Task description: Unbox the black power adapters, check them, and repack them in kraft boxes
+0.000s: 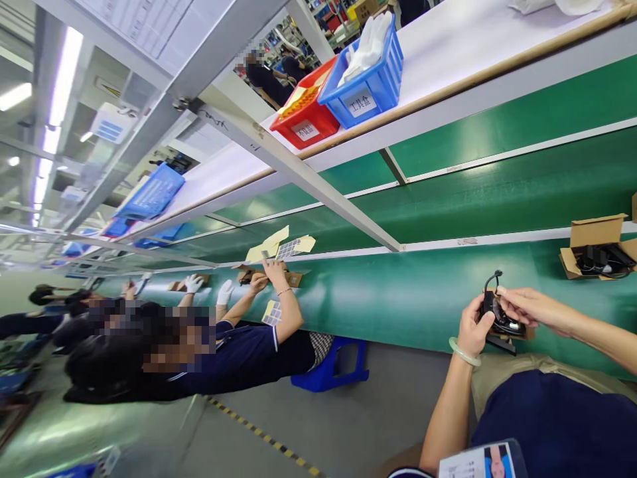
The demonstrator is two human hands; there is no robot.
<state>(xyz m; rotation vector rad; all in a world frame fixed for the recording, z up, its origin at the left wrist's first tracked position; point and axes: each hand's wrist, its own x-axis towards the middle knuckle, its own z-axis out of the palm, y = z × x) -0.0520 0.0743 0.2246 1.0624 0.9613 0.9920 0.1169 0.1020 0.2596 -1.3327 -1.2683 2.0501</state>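
left hand (472, 326) + right hand (527, 307): grip holding black device (500, 318) | at belt edge (398, 342)

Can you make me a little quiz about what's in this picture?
1. True or false: both of the person's hands are on the small black device.
2. Which bin holds white gloves: A the red bin, B the blue bin, C the open cardboard box?
3. What colour is the conveyor belt?

Key:
1. True: the left hand grips it from below and the right hand touches its top.
2. B.
3. Green.
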